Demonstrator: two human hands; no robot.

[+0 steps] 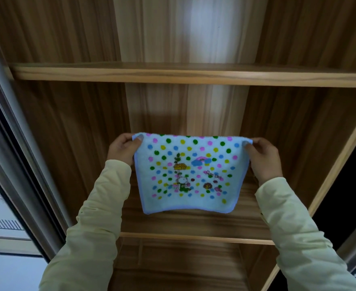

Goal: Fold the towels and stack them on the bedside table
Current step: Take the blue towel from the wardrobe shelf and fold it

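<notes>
A small light-blue towel [190,173] with coloured dots and a cartoon print hangs spread out in the air in front of a wooden shelf unit. My left hand [123,149] pinches its upper left corner between thumb and fingers. My right hand [264,157] pinches the upper right corner the same way. The towel's top edge is pulled straight between the two hands, and its lower edge hangs free just above a shelf board. Both arms wear pale yellow sleeves. No bedside table is in view.
The wooden shelf unit has an upper shelf board [193,75] and a lower shelf board [193,237] behind and below the towel. A metal sliding-door frame [15,164] and a window stand at the left. A dark gap lies at the right [345,196].
</notes>
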